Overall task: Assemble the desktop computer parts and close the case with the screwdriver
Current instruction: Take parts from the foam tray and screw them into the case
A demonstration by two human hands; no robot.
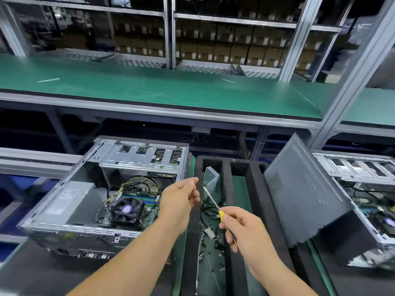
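While the open case (pixel 102 195) lies on its side at our left, its board and fan exposed, we judge the side panel (pixel 307 201) leaning at right light but sharp-edged, best taken by its rims. Our right hand (pixel 245 229) grips the screwdriver (pixel 215 207) by its yellow handle; our left hand (pixel 181 197) hovers loosely curled, holding nothing.

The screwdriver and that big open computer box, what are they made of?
The screwdriver: a shiny shaft, likely steel, and a glossy yellow handle, probably plastic. The open computer case: dull grey sheet metal, it seems, with punched holes and folded edges.
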